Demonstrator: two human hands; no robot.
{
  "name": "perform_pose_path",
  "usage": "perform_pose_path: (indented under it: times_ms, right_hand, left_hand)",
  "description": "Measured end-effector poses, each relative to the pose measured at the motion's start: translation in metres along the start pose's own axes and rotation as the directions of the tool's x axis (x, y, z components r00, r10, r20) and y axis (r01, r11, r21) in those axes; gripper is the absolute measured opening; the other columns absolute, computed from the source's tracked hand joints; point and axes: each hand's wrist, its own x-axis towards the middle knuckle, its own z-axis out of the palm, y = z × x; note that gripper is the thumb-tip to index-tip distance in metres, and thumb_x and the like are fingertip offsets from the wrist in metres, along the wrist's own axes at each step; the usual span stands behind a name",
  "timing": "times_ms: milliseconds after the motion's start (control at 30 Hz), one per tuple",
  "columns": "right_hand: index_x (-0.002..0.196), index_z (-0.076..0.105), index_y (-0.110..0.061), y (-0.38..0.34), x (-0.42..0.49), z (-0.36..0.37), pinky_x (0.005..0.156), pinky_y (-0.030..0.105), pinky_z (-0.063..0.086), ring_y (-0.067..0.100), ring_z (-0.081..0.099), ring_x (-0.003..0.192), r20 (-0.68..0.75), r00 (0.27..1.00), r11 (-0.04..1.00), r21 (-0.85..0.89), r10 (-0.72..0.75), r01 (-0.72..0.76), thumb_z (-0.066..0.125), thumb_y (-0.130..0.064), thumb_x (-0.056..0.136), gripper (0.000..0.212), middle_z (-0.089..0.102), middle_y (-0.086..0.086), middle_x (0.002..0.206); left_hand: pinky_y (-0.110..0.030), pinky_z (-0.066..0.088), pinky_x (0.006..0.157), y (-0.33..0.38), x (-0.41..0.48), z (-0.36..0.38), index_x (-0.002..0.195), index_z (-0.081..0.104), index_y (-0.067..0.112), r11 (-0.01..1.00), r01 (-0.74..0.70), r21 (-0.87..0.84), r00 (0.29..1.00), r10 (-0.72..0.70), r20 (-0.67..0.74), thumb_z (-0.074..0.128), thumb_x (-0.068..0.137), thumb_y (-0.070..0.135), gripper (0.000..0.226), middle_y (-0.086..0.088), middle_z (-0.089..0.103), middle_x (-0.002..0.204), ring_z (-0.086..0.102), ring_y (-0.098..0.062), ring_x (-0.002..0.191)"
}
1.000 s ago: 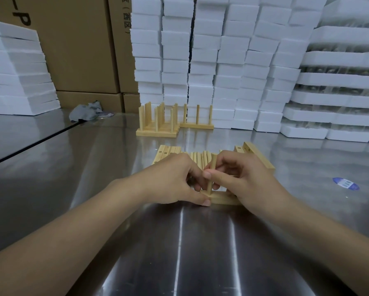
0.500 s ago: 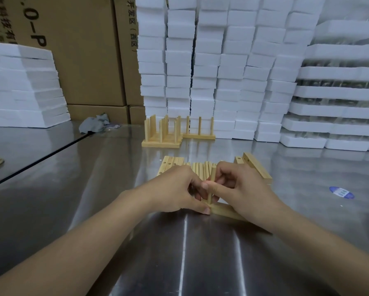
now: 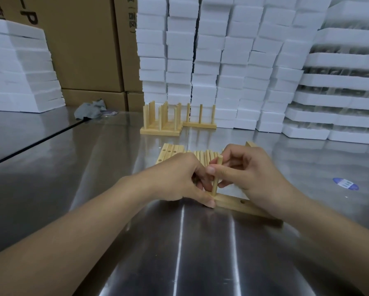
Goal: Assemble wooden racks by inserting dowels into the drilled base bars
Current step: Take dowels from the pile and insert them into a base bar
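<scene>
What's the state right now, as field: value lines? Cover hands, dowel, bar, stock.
left hand: holds base bar's near end, thumb on it
right hand: pinches dowel
dowel: upright, lower end meets bar; depth unclear
base bar: flat on table, one empty hole visible
loose dowels: lying behind the hands
finished racks: standing farther back

Bare forearms end in a bare left grip and right grip, nails short.
</scene>
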Motion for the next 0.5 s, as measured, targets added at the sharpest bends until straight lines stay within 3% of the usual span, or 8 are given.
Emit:
perform_pose_path:
  times_ms: [133,267,367,500]
  right_hand:
    - [0.072,0.067,-0.023,0.001,-0.001,0.002,0.066,0.028,0.062,0.024,0.080,0.078,-0.008,1.000,1.000,-0.017,-0.022,0.022,0.083,-0.026,0.082,0.019,0.080,0.008,0.085]
    - [0.079,0.062,-0.004,-0.005,-0.006,0.007,0.071,0.042,0.067,0.028,0.079,0.077,-0.063,0.998,0.995,-0.100,-0.018,0.012,0.081,-0.035,0.081,0.035,0.077,0.012,0.079]
    - [0.074,0.060,-0.010,-0.008,-0.010,0.014,0.074,0.053,0.065,0.028,0.077,0.073,-0.166,0.986,0.971,-0.237,-0.010,-0.030,0.082,-0.039,0.081,0.037,0.074,0.009,0.072]
    - [0.075,0.062,-0.009,-0.011,-0.010,0.018,0.074,0.053,0.064,0.033,0.074,0.076,-0.230,0.973,0.953,-0.295,0.001,-0.071,0.085,-0.027,0.086,0.031,0.072,0.012,0.074]
  left_hand:
    - [-0.016,0.039,0.058,0.000,0.000,0.001,0.076,0.075,0.042,1.000,0.009,0.012,1.000,-0.009,-0.006,0.095,0.073,0.053,0.023,0.023,0.062,0.066,0.057,0.001,0.062]
    - [-0.026,0.045,0.062,0.003,-0.001,0.003,0.074,0.073,0.040,0.998,0.029,0.051,0.999,-0.027,-0.036,0.095,0.072,0.055,0.026,0.023,0.063,0.065,0.060,0.000,0.065]
    - [-0.026,0.046,0.063,0.006,-0.002,0.003,0.070,0.068,0.041,0.995,0.052,0.082,0.998,-0.049,-0.039,0.094,0.072,0.056,0.030,0.024,0.063,0.064,0.061,0.002,0.066]
    - [-0.022,0.043,0.061,0.008,-0.001,0.003,0.071,0.065,0.040,0.992,0.055,0.118,0.998,-0.050,-0.044,0.093,0.074,0.056,0.032,0.031,0.062,0.066,0.062,0.006,0.068]
